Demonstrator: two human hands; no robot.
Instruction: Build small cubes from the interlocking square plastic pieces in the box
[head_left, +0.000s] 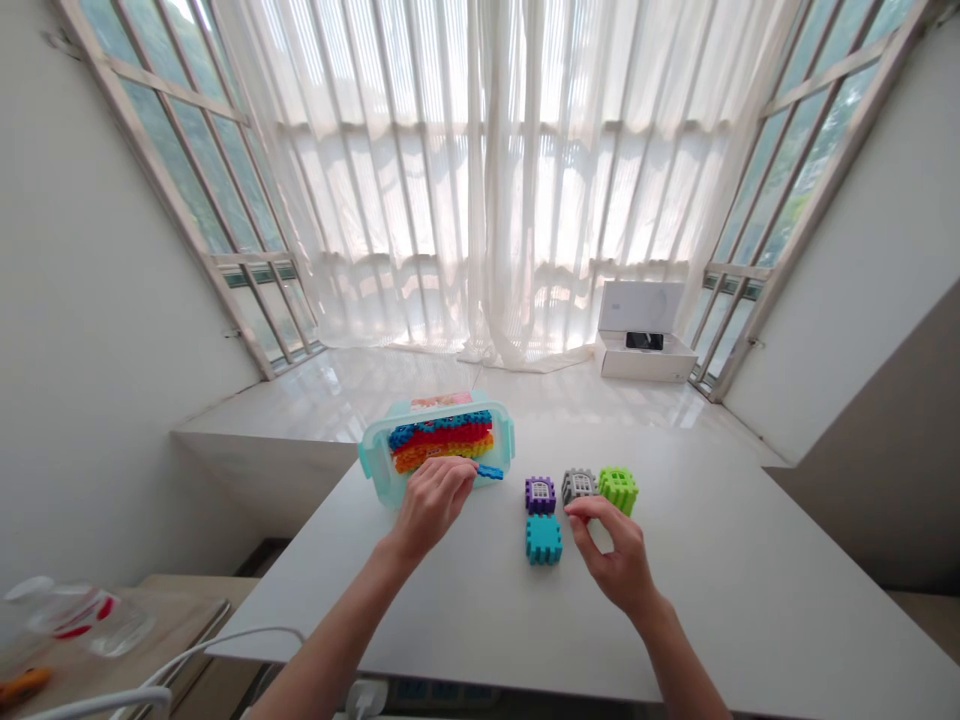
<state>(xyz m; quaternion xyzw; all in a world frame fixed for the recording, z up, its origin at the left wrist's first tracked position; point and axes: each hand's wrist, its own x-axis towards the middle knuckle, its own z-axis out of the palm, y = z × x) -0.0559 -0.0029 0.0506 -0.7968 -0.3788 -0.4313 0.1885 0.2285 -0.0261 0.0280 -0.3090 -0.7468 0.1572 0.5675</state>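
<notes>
My left hand (433, 503) is closed on a flat blue piece (490, 471) at the front rim of a clear teal-edged box (372, 455). The box holds stacked blue, red and orange pieces (441, 441). My right hand (613, 552) hovers with fingers curled, its fingertips touching the grey cube (578, 485); nothing shows inside it. A purple cube (540, 494) and a green cube (618, 489) flank the grey one. A teal cube (544, 539) lies in front of the purple one, between my hands.
The white table (750, 600) ends at a window ledge with sheer curtains (517, 200). An open white box with a dark device (643, 343) sits on the ledge. A bottle (82, 615) and cables lie low at the left.
</notes>
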